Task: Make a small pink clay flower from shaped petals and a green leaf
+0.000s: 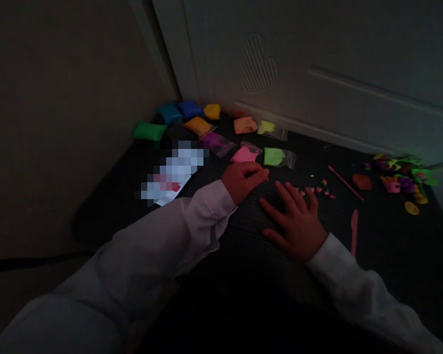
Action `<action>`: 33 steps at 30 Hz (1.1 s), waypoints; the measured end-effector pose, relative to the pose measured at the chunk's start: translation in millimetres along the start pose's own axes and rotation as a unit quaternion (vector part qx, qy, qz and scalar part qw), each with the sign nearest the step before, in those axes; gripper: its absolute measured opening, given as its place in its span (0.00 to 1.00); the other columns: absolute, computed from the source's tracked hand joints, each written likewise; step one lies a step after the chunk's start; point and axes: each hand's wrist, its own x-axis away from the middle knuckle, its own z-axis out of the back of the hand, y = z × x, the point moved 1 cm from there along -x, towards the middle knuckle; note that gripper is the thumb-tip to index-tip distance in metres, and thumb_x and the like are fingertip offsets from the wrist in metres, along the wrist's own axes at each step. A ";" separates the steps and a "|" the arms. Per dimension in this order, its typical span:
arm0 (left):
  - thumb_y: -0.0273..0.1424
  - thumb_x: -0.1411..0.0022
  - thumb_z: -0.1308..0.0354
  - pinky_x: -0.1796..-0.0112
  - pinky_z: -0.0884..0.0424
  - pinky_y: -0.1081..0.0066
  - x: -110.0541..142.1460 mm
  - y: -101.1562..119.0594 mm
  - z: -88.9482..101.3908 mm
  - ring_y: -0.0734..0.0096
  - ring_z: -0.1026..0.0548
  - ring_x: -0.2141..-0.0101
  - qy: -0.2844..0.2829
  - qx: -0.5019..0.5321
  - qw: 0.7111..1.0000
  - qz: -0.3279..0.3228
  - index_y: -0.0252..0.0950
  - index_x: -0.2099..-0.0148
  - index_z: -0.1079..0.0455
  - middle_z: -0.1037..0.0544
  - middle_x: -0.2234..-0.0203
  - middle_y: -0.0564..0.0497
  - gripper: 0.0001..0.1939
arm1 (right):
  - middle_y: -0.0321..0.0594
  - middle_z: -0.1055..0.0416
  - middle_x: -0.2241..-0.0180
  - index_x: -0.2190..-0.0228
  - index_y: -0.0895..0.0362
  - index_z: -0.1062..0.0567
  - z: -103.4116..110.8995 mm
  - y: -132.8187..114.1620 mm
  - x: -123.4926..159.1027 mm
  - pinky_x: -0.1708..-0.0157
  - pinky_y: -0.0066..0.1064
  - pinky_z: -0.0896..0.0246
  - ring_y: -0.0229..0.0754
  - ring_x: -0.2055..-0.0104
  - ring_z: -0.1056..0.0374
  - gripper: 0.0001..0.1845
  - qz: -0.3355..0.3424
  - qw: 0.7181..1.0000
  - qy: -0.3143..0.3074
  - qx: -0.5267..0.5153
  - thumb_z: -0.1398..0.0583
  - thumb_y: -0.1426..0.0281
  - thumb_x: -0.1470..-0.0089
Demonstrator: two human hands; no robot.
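Note:
Above the dark table, my left hand is closed, with thumb and fingertips pinched together. Whatever may be between those fingertips is too small and dim to make out. My right hand lies open, palm down and fingers spread, to the right of it. Just past its fingertips are several tiny pink clay pieces, some with green bits. Behind my left hand lie a pink clay packet and a light green clay packet.
A pink clay knife and a thin pink tool lie right, near a brown lump and colourful clay figures. Left are a blurred bright sheet or screen and several clay packets, including a green one. A wall stands behind.

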 end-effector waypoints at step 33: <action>0.36 0.45 0.52 0.71 0.38 0.75 2.0 0.1 -1.6 0.77 0.32 0.75 -0.003 -0.021 1.000 -0.009 0.32 0.74 0.31 0.28 0.79 0.53 0.15 | 0.45 0.62 0.41 0.49 0.44 0.43 -1.2 0.5 4.5 0.49 0.54 0.72 0.55 0.41 0.63 0.29 -0.033 0.999 0.014 0.003 0.54 0.49 0.53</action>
